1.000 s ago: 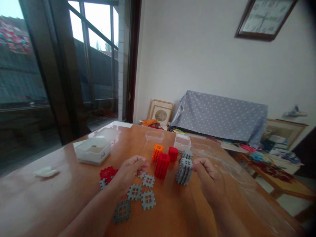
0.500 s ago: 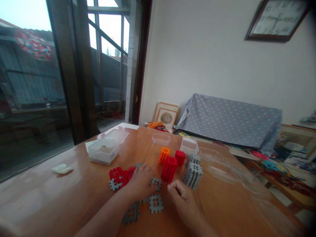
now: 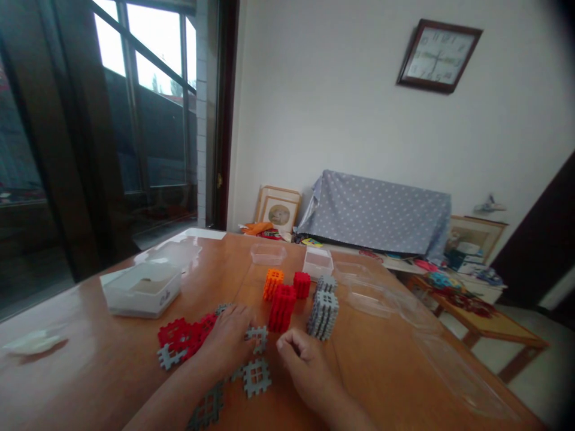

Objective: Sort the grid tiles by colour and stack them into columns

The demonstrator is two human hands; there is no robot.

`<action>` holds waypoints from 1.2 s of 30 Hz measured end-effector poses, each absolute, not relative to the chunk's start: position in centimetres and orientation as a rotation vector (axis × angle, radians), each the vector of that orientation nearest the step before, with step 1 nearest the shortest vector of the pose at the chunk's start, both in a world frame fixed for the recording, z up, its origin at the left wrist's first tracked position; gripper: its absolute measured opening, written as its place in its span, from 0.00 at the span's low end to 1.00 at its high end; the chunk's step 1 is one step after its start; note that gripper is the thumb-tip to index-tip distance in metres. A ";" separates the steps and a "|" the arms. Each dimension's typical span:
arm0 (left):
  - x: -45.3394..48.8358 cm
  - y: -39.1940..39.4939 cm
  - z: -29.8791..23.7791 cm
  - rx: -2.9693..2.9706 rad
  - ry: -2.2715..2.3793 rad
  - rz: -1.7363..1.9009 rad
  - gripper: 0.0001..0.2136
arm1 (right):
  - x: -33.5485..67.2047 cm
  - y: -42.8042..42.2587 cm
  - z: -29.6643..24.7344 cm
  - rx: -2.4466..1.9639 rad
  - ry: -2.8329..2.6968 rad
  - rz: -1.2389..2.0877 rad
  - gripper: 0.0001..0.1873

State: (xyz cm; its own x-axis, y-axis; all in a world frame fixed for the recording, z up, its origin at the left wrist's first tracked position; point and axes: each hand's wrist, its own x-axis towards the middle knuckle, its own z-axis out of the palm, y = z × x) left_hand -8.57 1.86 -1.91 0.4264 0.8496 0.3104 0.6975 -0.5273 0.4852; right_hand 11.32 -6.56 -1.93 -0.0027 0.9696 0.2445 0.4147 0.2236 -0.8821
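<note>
My left hand (image 3: 231, 335) reaches over the loose pieces, palm down, fingers stretched out and hanging over the pile. Its thumb is beside a grey notched square tile (image 3: 259, 339); whether they touch is unclear. Red notched tiles (image 3: 179, 334) lie left of this hand, with a light grey tile (image 3: 169, 357) in front of them. Nearer me are a grey window tile (image 3: 257, 377) and a darker grey tile (image 3: 207, 407), partly behind my forearm. Loosely curled, my right hand (image 3: 302, 359) rests on the table near a red tile stack (image 3: 283, 308), with nothing visible in it.
Beyond my hands stand a grey stack (image 3: 323, 315), an orange stack (image 3: 273, 284) and a small red stack (image 3: 301, 285). A white box (image 3: 144, 290) is at left, a small clear box (image 3: 318, 261) at the back. Clear trays (image 3: 371, 299) line the right side.
My view has turned to the right, so everything appears farther left. The tile by my left thumb shows slightly more. Both hands stay in about the same places over the table.
</note>
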 end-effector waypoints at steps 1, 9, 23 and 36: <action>-8.5 1.9 -1.7 2.372 1.342 0.801 0.05 | 11.4 -6.6 -1.9 -1.349 -1.577 0.756 0.14; -7.6 1.0 0.2 1.585 1.000 0.920 0.13 | 11.3 -6.9 -1.6 -1.336 -1.517 0.773 0.16; -5.3 -1.4 0.2 1.150 0.687 0.775 0.16 | 12.7 -6.1 -2.3 -1.161 -1.222 0.970 0.17; -5.3 -1.7 0.6 1.007 0.688 0.811 0.10 | 12.6 -6.2 -2.6 -1.225 -1.478 0.596 0.24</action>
